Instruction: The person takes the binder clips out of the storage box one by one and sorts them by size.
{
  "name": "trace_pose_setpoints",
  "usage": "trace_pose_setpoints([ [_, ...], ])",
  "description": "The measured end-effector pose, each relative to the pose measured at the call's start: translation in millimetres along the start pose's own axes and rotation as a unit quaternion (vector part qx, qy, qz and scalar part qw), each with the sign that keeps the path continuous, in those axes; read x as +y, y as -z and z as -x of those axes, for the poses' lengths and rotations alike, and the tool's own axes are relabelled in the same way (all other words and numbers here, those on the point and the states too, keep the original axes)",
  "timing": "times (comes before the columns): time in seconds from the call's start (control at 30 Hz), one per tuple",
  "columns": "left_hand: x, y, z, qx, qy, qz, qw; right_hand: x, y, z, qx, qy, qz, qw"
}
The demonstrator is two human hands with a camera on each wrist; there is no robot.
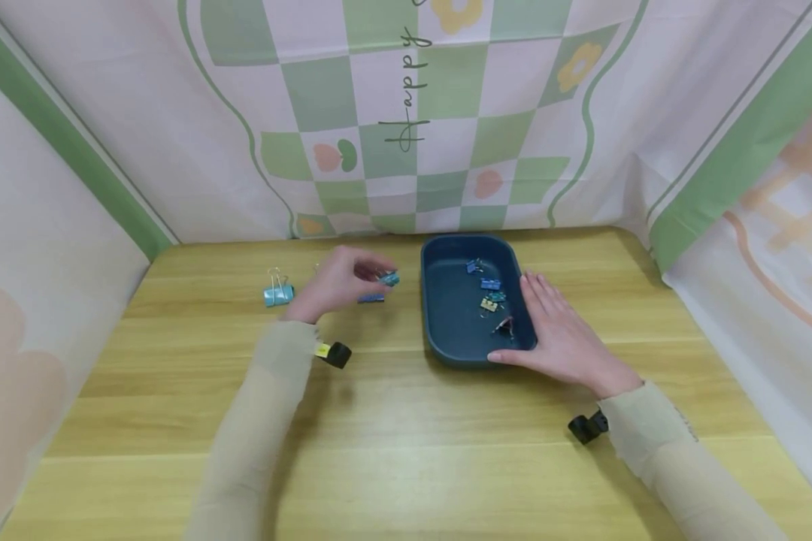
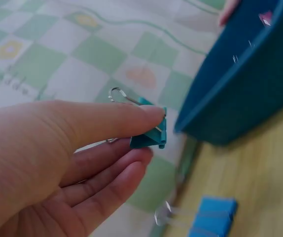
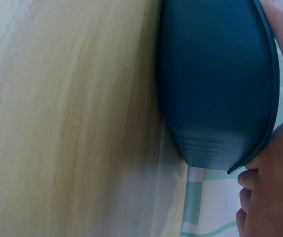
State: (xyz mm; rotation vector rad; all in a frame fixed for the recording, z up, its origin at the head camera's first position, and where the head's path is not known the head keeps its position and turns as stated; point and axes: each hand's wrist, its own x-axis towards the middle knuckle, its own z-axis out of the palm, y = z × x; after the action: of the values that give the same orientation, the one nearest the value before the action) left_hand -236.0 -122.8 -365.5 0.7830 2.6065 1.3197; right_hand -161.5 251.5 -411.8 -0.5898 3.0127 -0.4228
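My left hand (image 1: 328, 284) pinches a small teal binder clip (image 2: 154, 131) between thumb and fingers, its wire handles pointing back toward the palm. The clip is held above the table, just left of a dark blue tray (image 1: 449, 330). On the tray's right side lies my right hand (image 1: 565, 334), fingers straight along the rim and thumb on the near corner. Inside the tray are several small binder clips, among them a blue clip (image 1: 490, 284), a yellow clip (image 1: 489, 305) and a dark clip (image 1: 505, 326). A blue binder clip (image 1: 371, 298) sits on the table below my left hand.
A larger light-blue binder clip (image 1: 279, 294) with raised wire handles stands left of my left hand. The wooden table (image 1: 406, 451) ends at a checked curtain (image 1: 386, 98) behind, with cloth also hanging on both sides.
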Motion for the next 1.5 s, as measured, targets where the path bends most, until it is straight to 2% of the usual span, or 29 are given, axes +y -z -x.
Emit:
trace_pose_setpoints([
  [0.13, -16.9, 0.4, 10.0, -0.018, 0.021, -0.008, 0.9996, 0, 1, 0.0, 0.001, 0.002, -0.002, 1.0],
  [0.3, -38.3, -7.2, 22.4, -0.047, 0.07, -0.005, 0.9964, -1, 1, 0.0, 0.004, 0.005, -0.003, 1.0],
  [0.4, -48.2, -12.3, 28.8, -0.056, 0.097, 0.003, 0.9938, -1, 1, 0.0, 0.003, 0.005, -0.001, 1.0],
  [0.53, -56.2, -16.9, 34.5, -0.063, 0.113, -0.001, 0.9916, 0, 0, 0.1, 0.002, 0.003, 0.002, 1.0],
  [0.87, -58.1, -21.5, 38.0, -0.059, 0.108, -0.014, 0.9923, 1, -1, 0.1, -0.001, 0.0, 0.0, 1.0],
  [1.2, -57.8, -22.9, 38.1, -0.05, 0.115, -0.025, 0.9917, 2, -1, -0.2, -0.002, -0.003, -0.001, 1.0],
  [1.5, -56.8, -16.2, 39.8, -0.032, 0.11, -0.018, 0.9933, 3, -3, -1.4, 0.002, 0.0, 0.004, 1.0],
])
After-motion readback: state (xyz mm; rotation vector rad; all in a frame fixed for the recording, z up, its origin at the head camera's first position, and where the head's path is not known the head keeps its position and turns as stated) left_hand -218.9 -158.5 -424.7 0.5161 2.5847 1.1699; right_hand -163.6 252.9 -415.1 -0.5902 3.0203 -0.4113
